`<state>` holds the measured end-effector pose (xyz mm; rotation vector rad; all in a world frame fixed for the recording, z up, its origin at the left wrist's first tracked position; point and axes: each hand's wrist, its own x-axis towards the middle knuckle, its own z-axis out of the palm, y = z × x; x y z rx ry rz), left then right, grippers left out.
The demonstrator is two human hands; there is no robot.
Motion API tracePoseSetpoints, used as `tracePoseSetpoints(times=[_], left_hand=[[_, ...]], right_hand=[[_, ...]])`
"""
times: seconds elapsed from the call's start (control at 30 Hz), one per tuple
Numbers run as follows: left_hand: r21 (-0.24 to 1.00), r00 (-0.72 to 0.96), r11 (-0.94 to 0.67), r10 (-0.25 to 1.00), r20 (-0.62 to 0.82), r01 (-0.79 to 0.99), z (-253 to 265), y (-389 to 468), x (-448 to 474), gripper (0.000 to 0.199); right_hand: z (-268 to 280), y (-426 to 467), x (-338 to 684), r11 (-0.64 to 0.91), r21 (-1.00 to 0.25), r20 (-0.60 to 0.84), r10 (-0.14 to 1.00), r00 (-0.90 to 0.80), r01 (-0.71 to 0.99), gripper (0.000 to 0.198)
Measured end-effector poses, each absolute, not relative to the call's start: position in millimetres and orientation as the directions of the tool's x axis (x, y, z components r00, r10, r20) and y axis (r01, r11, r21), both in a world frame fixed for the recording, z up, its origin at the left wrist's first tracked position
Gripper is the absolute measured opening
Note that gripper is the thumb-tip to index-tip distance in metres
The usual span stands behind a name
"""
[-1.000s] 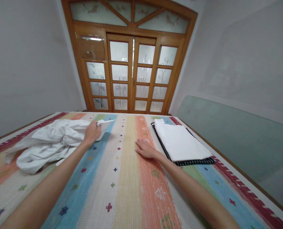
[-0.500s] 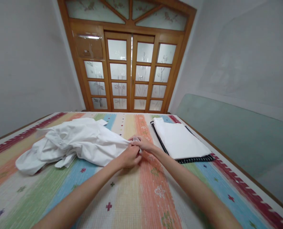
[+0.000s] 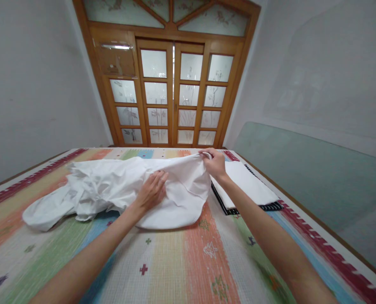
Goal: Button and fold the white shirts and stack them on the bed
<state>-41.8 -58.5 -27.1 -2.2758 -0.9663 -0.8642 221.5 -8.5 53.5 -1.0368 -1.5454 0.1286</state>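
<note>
A white shirt [image 3: 112,179] lies crumpled across the striped bed cover, its rounded hem spread out toward the right. My right hand [image 3: 215,164] pinches the far corner of that hem and holds it slightly raised. On the middle of the fabric rests my left hand [image 3: 152,190], palm down with fingers stretched out. The left end of the shirt is bunched up, and a sleeve-like part trails off there. Right of my right hand, partly behind it, is a folded white cloth [image 3: 249,185] on top of a black-and-white striped cloth [image 3: 272,206].
The bed cover [image 3: 172,261] has coloured stripes and small motifs. A pale green headboard-like panel [image 3: 305,169] runs along the right side. Wooden doors with glass panes [image 3: 172,93] stand beyond the far edge, and a grey wall [image 3: 36,93] is at left.
My right hand has moved away and to the right, drawing the shirt's hem out wide. The left hand has left the gathered edge and now lies flat on the fabric.
</note>
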Motion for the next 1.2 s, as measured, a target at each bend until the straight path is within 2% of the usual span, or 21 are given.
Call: tracePoseSetpoints(times=[0.07,0.17,0.3,0.4,0.5,0.6,0.7,0.87,1.0,1.1,1.2], left_hand=[[-0.251,0.580,-0.593,0.465,0.669,0.765,-33.0,-58.9,-57.5,0.047],[-0.238,0.557,-0.560,0.510,0.656,0.793,-42.7,-69.6,-68.2,0.043],[-0.182,0.519,-0.562,0.528,0.672,0.807,-46.9,-86.9,-69.5,0.038],[-0.047,0.364,-0.483,0.590,0.721,0.874,-44.5,-87.4,-72.1,0.042],[0.185,0.108,-0.339,0.686,0.719,0.922,-41.7,-76.4,-75.3,0.051],[0.384,-0.042,-0.249,0.790,0.611,0.889,-38.4,-65.1,-74.3,0.048],[0.459,-0.006,-0.287,0.843,0.539,0.841,-34.8,-63.6,-68.0,0.029],[0.386,0.150,-0.402,0.828,0.540,0.830,-33.9,-79.0,-51.0,0.017],[0.162,0.322,-0.485,0.760,0.565,0.859,-44.8,-97.5,-30.8,0.014],[-0.007,0.469,-0.539,0.726,0.503,0.842,-61.8,-111.5,-11.4,0.014],[-0.014,0.538,-0.617,0.675,0.505,0.787,-78.8,-120.4,4.2,0.019]], right_hand=[[58.4,-3.1,235.4,0.577,-0.579,0.783,0.591,0.195,0.576,0.018],[57.0,8.6,254.2,0.500,-0.592,0.787,0.526,0.322,0.632,0.021],[44.6,20.4,273.9,0.313,-0.643,0.718,0.564,0.408,0.699,0.025],[33.3,17.6,279.2,0.142,-0.570,0.648,0.683,0.337,0.809,0.027],[23.5,6.0,271.7,0.031,-0.370,0.556,0.808,0.195,0.928,0.027],[17.1,-6.1,254.9,0.046,-0.206,0.422,0.905,0.046,0.977,0.028],[14.3,-13.9,236.5,0.110,-0.142,0.337,0.940,-0.056,0.984,0.027],[12.5,-22.8,208.3,0.269,-0.171,0.370,0.909,-0.191,0.948,0.031],[7.6,-29.2,180.9,0.430,-0.272,0.400,0.864,-0.305,0.861,0.027],[1.4,-33.8,155.9,0.579,-0.301,0.417,0.794,-0.442,0.757,0.025],[-6.7,-39.4,129.0,0.678,-0.312,0.424,0.726,-0.541,0.665,0.024]])
